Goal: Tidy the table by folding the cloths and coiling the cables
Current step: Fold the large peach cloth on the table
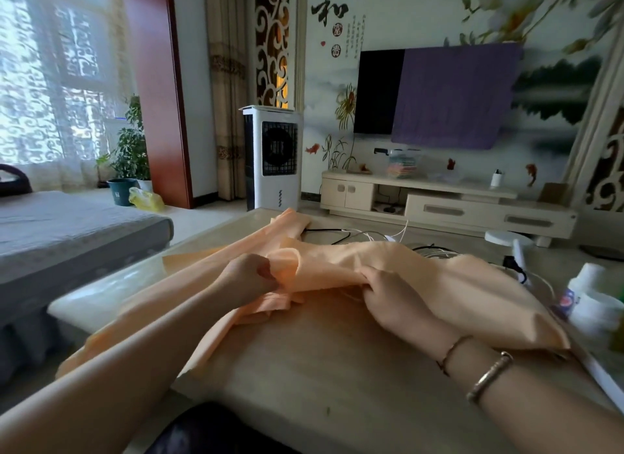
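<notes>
Peach cloth (pixel 422 278) is being pinched at a bunched edge by the curled fingers of the left hand (pixel 248 274) and gripped by the right hand (pixel 391 295), mid-table. Soft and thin, it is being left rumpled, one end trailing off the smooth pale table (pixel 320 369). No fold is yet being shown; thin black and white cables (pixel 354 234) are lying tangled behind, uncoiled.

Far beyond the two hands and to their upper side, the painted white wall mural (pixel 388 21) carries a large black brush character 和 (pixel 329 11), with what seem to be 富 (pixel 337 30) and 贵 (pixel 336 50) in small red roundels beneath it; the neighbouring columns of small script are too fine to read.
</notes>
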